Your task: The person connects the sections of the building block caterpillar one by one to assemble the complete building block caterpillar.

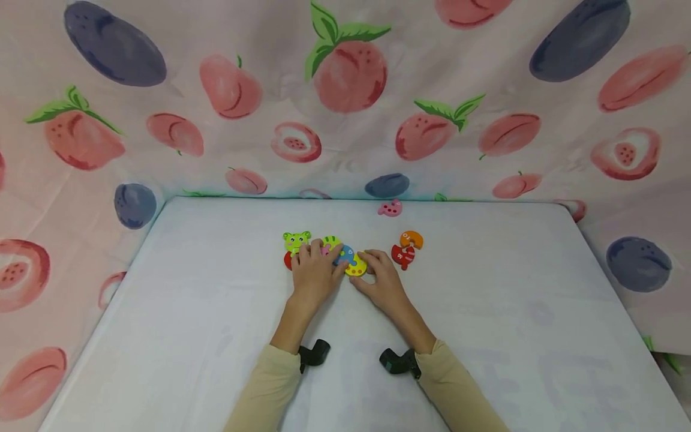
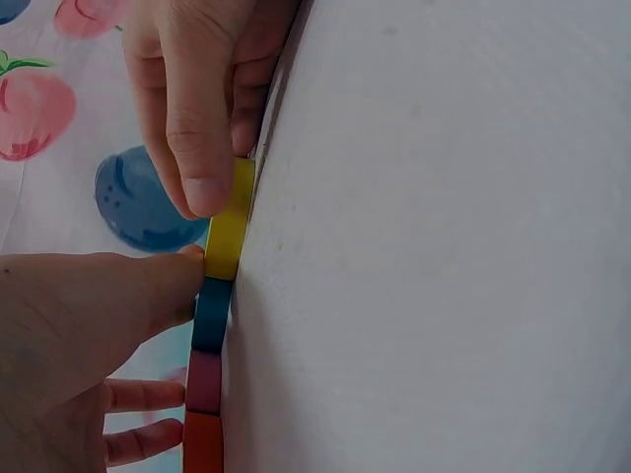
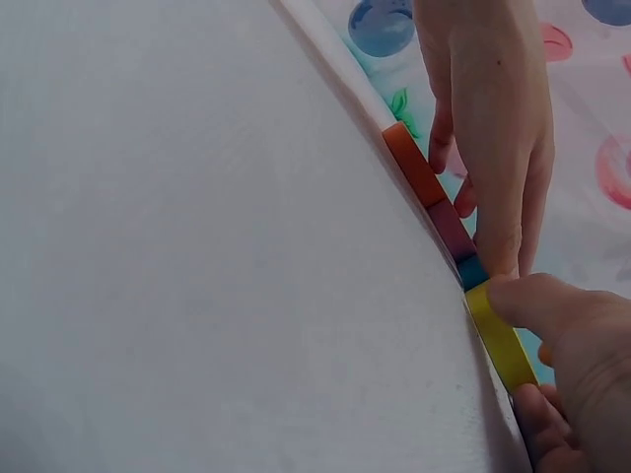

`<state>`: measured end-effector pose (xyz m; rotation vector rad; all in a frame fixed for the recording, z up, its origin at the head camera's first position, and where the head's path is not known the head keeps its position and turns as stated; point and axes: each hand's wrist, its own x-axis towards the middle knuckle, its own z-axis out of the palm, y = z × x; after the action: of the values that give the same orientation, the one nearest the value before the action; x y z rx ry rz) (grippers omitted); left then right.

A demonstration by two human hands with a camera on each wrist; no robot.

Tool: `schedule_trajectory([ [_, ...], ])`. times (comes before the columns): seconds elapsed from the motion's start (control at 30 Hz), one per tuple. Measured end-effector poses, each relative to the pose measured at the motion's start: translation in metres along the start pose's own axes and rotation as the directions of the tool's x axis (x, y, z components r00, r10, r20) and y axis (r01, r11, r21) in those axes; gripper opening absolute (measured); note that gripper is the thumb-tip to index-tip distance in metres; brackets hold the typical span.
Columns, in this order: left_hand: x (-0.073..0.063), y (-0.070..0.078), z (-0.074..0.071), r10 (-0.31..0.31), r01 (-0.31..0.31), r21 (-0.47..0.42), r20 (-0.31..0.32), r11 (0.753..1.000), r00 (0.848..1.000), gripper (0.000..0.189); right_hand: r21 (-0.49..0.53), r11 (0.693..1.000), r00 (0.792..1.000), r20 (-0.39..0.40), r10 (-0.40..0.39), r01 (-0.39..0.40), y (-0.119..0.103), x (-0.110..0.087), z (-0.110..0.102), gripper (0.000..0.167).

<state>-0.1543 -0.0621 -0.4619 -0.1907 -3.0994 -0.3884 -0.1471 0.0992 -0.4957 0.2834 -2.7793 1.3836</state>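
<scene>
A row of flat, colourful puzzle pieces lies joined on the white table, starting at a green animal-face piece with a red piece under it. My left hand rests over the middle of the row, its fingers spread across the pieces and hiding some. Its thumb touches near the blue piece. At the right end, my right hand pinches the yellow piece between thumb and fingers. In the left wrist view the yellow piece stands against the blue piece, edges touching.
To the right of the row lie an orange piece and a red striped piece, close together. A pink piece lies near the table's back edge. Fruit-printed cloth hangs behind the white table.
</scene>
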Motion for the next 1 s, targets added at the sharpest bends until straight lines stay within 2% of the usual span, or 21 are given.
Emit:
schedule_trajectory([
  [0.1,-0.001,0.0,-0.001,0.005,-0.004,0.007,-0.008,1.0,1.0,0.049,0.023,0.999,0.998,-0.049,-0.027,0.028,0.0,-0.001,-0.002,0.051],
  [0.17,-0.002,0.0,-0.001,0.006,-0.006,0.0,-0.009,1.0,1.0,0.05,0.015,0.997,0.992,-0.108,-0.067,0.069,0.002,-0.002,-0.006,0.048],
  [0.27,-0.002,0.0,-0.001,0.002,-0.002,-0.02,-0.004,1.0,1.0,0.05,-0.034,0.992,0.971,-0.201,-0.129,0.125,0.007,-0.003,-0.013,0.043],
  [0.33,-0.002,0.0,-0.001,0.0,0.0,-0.035,-0.003,0.999,1.0,0.05,-0.08,0.988,0.957,-0.252,-0.147,0.131,0.011,-0.004,-0.018,0.04],
  [0.43,-0.002,0.001,-0.001,-0.001,0.001,-0.051,0.001,0.999,1.0,0.05,-0.152,0.986,0.946,-0.304,-0.112,0.068,0.016,-0.005,-0.025,0.038],
  [0.57,-0.001,0.001,-0.001,-0.002,0.003,-0.06,0.012,0.998,1.0,0.05,-0.189,0.98,0.934,-0.357,-0.013,-0.058,0.02,-0.007,-0.033,0.042],
  [0.77,-0.001,0.002,0.0,-0.007,0.008,-0.058,0.012,0.998,1.0,0.05,-0.11,0.969,0.915,-0.369,0.165,-0.22,0.027,-0.006,-0.037,0.052],
  [0.87,-0.002,0.002,-0.001,-0.004,0.004,-0.056,0.002,0.998,1.0,0.05,-0.108,0.959,0.914,-0.348,0.209,-0.261,0.03,-0.005,-0.038,0.055],
  [1.0,-0.002,0.002,-0.002,-0.001,0.001,-0.049,-0.008,0.999,1.0,0.05,-0.165,0.955,0.929,-0.321,0.183,-0.245,0.032,-0.005,-0.037,0.047],
])
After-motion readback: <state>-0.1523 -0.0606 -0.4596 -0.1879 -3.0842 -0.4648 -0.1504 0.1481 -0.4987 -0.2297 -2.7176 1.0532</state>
